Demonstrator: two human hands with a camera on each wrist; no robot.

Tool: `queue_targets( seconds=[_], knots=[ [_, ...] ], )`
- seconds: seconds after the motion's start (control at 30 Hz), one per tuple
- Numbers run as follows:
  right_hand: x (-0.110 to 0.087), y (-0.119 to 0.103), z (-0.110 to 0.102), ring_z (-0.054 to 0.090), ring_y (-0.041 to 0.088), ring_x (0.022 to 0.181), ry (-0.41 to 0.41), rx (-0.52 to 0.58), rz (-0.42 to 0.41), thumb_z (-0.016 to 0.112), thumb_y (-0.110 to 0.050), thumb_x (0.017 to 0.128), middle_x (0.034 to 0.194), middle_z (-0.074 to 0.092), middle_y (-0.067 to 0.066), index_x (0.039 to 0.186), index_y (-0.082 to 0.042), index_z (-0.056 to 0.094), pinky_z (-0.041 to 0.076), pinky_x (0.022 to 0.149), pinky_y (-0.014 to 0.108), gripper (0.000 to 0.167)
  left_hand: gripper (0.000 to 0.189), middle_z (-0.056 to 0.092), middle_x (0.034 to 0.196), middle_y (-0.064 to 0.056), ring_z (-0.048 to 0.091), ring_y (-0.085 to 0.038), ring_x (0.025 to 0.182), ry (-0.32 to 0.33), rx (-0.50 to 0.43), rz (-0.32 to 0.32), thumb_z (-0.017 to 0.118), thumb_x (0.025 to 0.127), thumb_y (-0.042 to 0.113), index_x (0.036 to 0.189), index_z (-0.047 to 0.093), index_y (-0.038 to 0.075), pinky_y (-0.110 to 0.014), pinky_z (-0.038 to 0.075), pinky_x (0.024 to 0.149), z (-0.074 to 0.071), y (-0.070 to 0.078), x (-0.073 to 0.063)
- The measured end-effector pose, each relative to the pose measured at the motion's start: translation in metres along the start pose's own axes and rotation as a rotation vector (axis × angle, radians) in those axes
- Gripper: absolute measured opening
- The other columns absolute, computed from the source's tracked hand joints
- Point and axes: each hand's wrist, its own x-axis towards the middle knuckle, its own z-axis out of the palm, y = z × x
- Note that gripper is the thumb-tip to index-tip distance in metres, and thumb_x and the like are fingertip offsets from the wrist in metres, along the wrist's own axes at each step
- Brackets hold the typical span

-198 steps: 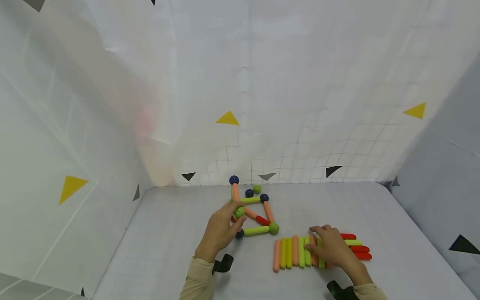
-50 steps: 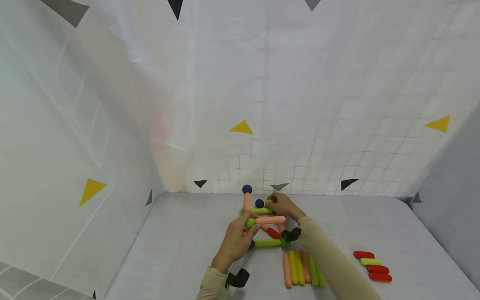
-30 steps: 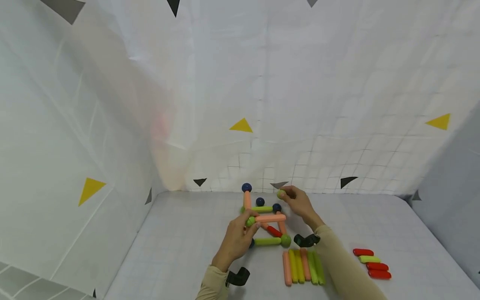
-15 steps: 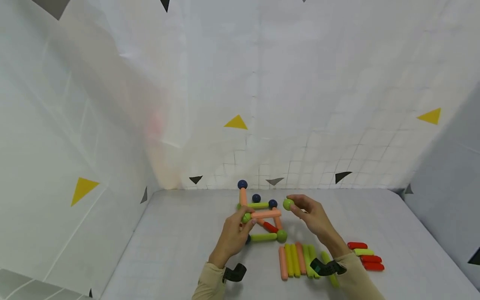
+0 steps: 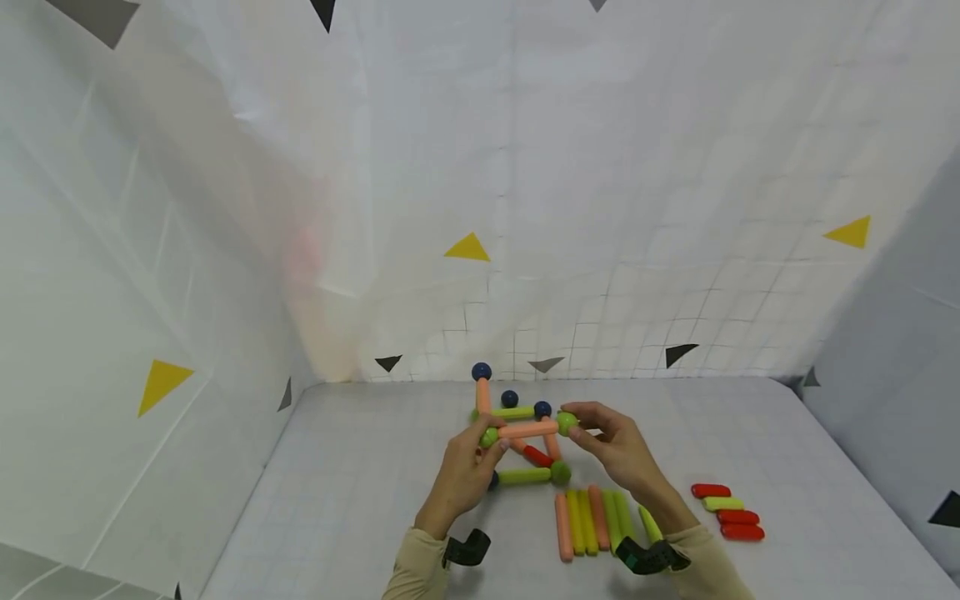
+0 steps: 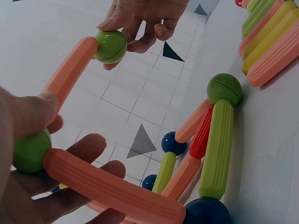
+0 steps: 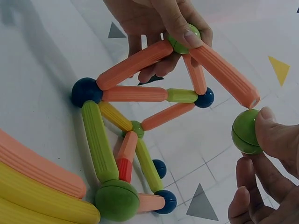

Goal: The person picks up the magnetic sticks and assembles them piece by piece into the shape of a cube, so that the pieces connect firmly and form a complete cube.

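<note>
A frame of magnetic building rods and balls stands on the table, with a green rod (image 7: 99, 140) between a blue ball (image 7: 87, 92) and a green ball (image 7: 117, 199) at its base. My left hand (image 5: 459, 473) holds the raised green ball (image 7: 186, 39) where several orange rods meet, its thumb also on an orange rod (image 6: 72, 70). That rod sticks out to the right. At its far end, my right hand (image 5: 626, 450) pinches another green ball (image 6: 111, 46) between thumb and fingers; ball and rod tip appear to touch.
To the right of the frame lies a row of orange, yellow and green rods (image 5: 588, 521). Farther right are several short red and green rods (image 5: 738, 517). A loose blue ball (image 5: 509, 398) sits behind the frame, near the back wall (image 5: 600, 250).
Earlier, an orange rod came onto the left hand's ball. The right hand then took the green ball from the back and brought it to that rod's free end. The left hand stays put.
</note>
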Motion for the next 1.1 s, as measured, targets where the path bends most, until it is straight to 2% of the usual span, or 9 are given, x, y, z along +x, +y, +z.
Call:
queue_targets(
  seconds=[0.2,0.27,0.4,0.47,0.67,0.8,0.93,1.0,1.1],
  knots=[
    [-0.003,-0.002,0.002,0.062,0.022,0.115,0.03,0.008,-0.006,0.068,-0.026,0.105,0.136,0.071,0.005,0.139,-0.016,0.068,0.054,0.093,0.025,0.035,0.026,0.071,0.106,-0.003,0.054,-0.009,0.076,0.014,0.062,0.001,0.062,0.109,0.026,0.132,0.064,0.014,-0.024,0.047,0.066,0.0,-0.002,-0.002],
    [-0.005,-0.002,0.003,0.062,0.019,0.112,0.045,0.001,-0.018,0.069,-0.026,0.105,0.134,0.072,0.004,0.138,-0.017,0.068,0.055,0.092,0.024,0.035,0.028,0.072,0.11,-0.004,0.055,-0.01,0.076,0.015,0.073,0.001,0.062,0.109,0.026,0.132,0.065,0.012,-0.024,0.047,0.066,0.0,-0.002,-0.002],
    [-0.006,-0.004,0.004,0.062,0.015,0.108,0.068,0.009,-0.044,0.071,-0.025,0.104,0.131,0.073,0.004,0.137,-0.018,0.069,0.055,0.091,0.024,0.034,0.025,0.074,0.126,-0.005,0.063,-0.013,0.09,0.029,0.086,0.007,0.063,0.109,0.023,0.131,0.065,0.013,-0.028,0.052,0.075,0.0,-0.002,-0.002],
    [-0.006,-0.005,0.004,0.062,0.014,0.108,0.073,0.019,-0.05,0.071,-0.025,0.103,0.131,0.073,0.005,0.136,-0.017,0.069,0.055,0.091,0.024,0.034,0.024,0.074,0.126,-0.006,0.064,-0.013,0.092,0.036,0.086,0.013,0.062,0.109,0.023,0.13,0.065,0.012,-0.028,0.053,0.076,0.0,-0.002,-0.002],
    [-0.007,-0.004,0.005,0.062,0.014,0.105,0.078,0.034,-0.05,0.072,-0.024,0.103,0.127,0.073,0.006,0.136,-0.014,0.069,0.056,0.089,0.024,0.035,0.027,0.069,0.099,-0.003,0.053,-0.008,0.074,0.033,0.058,0.018,0.064,0.108,0.027,0.13,0.065,0.013,-0.023,0.044,0.064,-0.001,-0.001,-0.001],
    [-0.008,-0.001,0.006,0.065,0.018,0.109,0.054,0.055,-0.033,0.072,-0.025,0.103,0.133,0.072,0.008,0.141,-0.018,0.066,0.056,0.091,0.024,0.038,0.024,0.068,0.099,-0.001,0.051,-0.006,0.074,0.051,0.059,0.019,0.067,0.106,0.024,0.128,0.066,0.013,-0.022,0.043,0.065,0.0,-0.002,-0.001],
    [-0.01,0.006,0.005,0.065,0.025,0.114,0.01,0.062,0.014,0.072,-0.026,0.103,0.139,0.068,0.011,0.151,-0.02,0.056,0.054,0.094,0.025,0.051,0.024,0.065,0.096,0.0,0.052,-0.008,0.075,0.054,0.039,0.016,0.067,0.106,0.022,0.127,0.066,0.012,-0.023,0.043,0.067,0.001,-0.002,-0.001],
    [-0.01,0.011,0.004,0.064,0.025,0.113,-0.016,0.044,0.055,0.073,-0.028,0.102,0.137,0.067,0.013,0.151,-0.018,0.054,0.054,0.093,0.027,0.053,0.025,0.065,0.097,0.0,0.054,-0.01,0.079,0.051,0.032,0.021,0.065,0.107,0.025,0.127,0.065,0.012,-0.023,0.044,0.07,0.002,-0.003,-0.001],
    [-0.013,0.017,0.003,0.063,0.021,0.101,-0.09,-0.067,0.1,0.079,-0.032,0.098,0.121,0.068,0.012,0.139,-0.011,0.06,0.053,0.081,0.027,0.05,0.029,0.07,0.105,-0.001,0.057,-0.012,0.087,0.052,0.037,0.027,0.063,0.108,0.031,0.128,0.065,0.011,-0.025,0.046,0.076,0.003,-0.003,-0.001]
  ],
)
